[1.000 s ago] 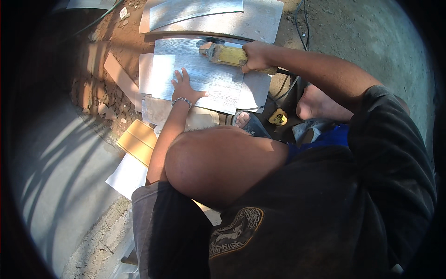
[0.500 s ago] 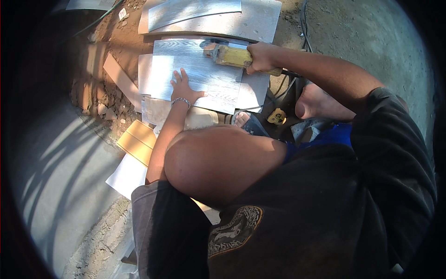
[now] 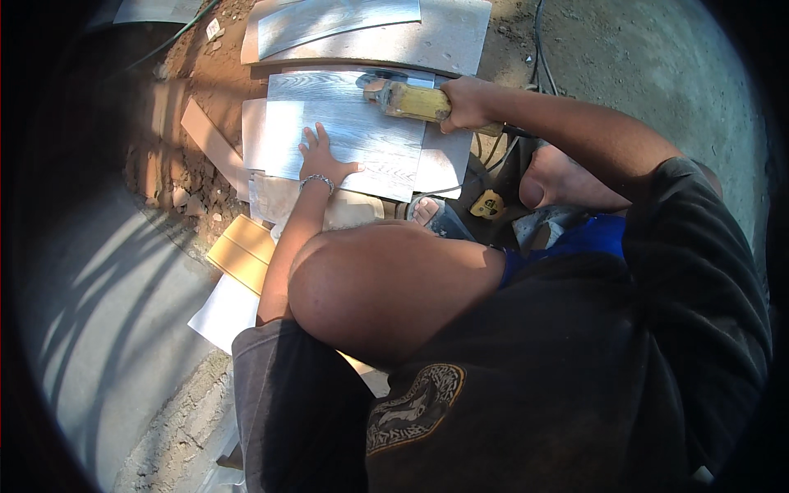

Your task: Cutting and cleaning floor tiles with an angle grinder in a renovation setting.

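Observation:
A grey wood-grain tile [image 3: 374, 135] lies ahead of me over a paler slab [image 3: 450, 160]. My left hand [image 3: 322, 160] presses flat on the tile, fingers spread and thumb pointing right. My right hand [image 3: 467, 103] is wrapped round the rear body of a yellow angle grinder [image 3: 415, 102]. The grinder's head points left, and its dark disc is over the tile's far part. Whether the disc touches the tile I cannot tell.
Beyond the tile, a narrow cut tile strip [image 3: 337, 25] rests on a thick slab [image 3: 460, 41]. A yellow tape measure [image 3: 488, 205] lies near my foot. Left are a pinkish strip [image 3: 214, 144], a yellow-orange panel [image 3: 242, 251] and a white sheet [image 3: 226, 312]. A dark cable [image 3: 538, 45] runs behind.
The grinder has shifted slightly to the right relative to the tile. My left hand stays on the tile, and the whole view has moved a little.

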The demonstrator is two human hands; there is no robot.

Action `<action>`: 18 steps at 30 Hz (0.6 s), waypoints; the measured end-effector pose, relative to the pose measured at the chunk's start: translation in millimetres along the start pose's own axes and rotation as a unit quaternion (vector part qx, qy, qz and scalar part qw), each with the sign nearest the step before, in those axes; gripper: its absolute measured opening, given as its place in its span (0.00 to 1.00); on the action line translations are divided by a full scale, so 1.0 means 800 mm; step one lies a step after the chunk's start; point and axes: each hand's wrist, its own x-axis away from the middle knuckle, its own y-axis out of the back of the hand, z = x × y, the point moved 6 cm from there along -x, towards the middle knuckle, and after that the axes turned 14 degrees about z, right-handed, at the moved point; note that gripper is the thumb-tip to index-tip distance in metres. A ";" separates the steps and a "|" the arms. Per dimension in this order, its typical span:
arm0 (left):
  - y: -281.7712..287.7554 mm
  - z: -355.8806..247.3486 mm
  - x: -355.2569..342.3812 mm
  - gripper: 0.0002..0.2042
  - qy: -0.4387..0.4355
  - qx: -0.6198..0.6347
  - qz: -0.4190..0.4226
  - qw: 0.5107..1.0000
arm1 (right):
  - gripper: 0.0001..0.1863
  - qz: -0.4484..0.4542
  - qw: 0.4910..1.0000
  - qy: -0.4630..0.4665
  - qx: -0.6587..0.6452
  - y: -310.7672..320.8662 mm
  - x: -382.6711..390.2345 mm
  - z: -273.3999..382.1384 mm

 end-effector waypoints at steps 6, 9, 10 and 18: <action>0.000 0.000 0.000 0.73 0.001 0.000 -0.001 1.000 | 0.34 -0.005 1.000 -0.007 -0.004 -0.003 0.006 -0.005; -0.001 0.000 -0.002 0.73 0.000 -0.002 -0.002 1.000 | 0.35 0.004 1.000 -0.016 -0.011 -0.007 0.006 -0.011; -0.001 0.000 -0.002 0.73 0.000 -0.001 0.002 1.000 | 0.35 0.003 1.000 -0.017 -0.014 -0.008 0.006 -0.013; -0.001 0.000 -0.002 0.73 -0.001 -0.004 -0.001 1.000 | 0.37 -0.013 1.000 -0.004 0.008 -0.009 0.012 -0.021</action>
